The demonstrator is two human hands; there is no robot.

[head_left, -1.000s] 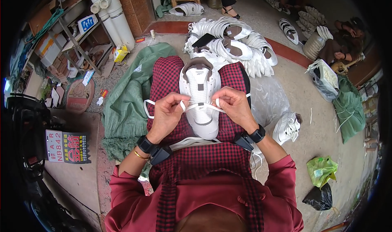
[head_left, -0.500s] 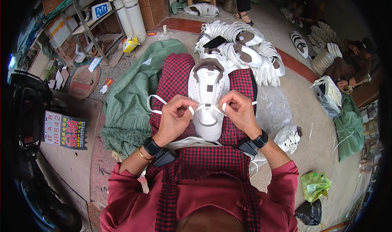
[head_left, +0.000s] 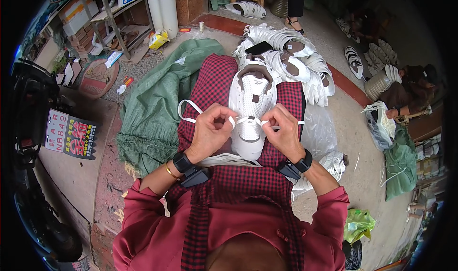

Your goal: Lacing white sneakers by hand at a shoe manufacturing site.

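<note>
On my lap, over a red-and-black checked apron (head_left: 236, 182), lies a white sneaker upper (head_left: 243, 95) with a brown lining, its toe toward me. A white shoelace (head_left: 187, 106) crosses the upper near the front of its lacing area. My left hand (head_left: 210, 133) pinches the lace just left of the upper, and a loop of it arcs out past that hand. On the other side, my right hand (head_left: 282, 132) pinches the lace close to the upper's edge; a free length sticks out to the right. More white laces (head_left: 226, 160) lie across my lap below the toe.
Beyond my knees is a heap of white shoe uppers (head_left: 305, 65) with a dark phone (head_left: 258, 48) on it. A green woven sack (head_left: 148, 94) lies at left, clear plastic (head_left: 320, 127) at right. People sit at far right, near more uppers; a person's leg (head_left: 294, 8) shows at the top.
The lace between my hands is straighter and tighter across the upper. Both hands stay closed on it. The whole view has shifted slightly, moving the upper a little to the right in the picture.
</note>
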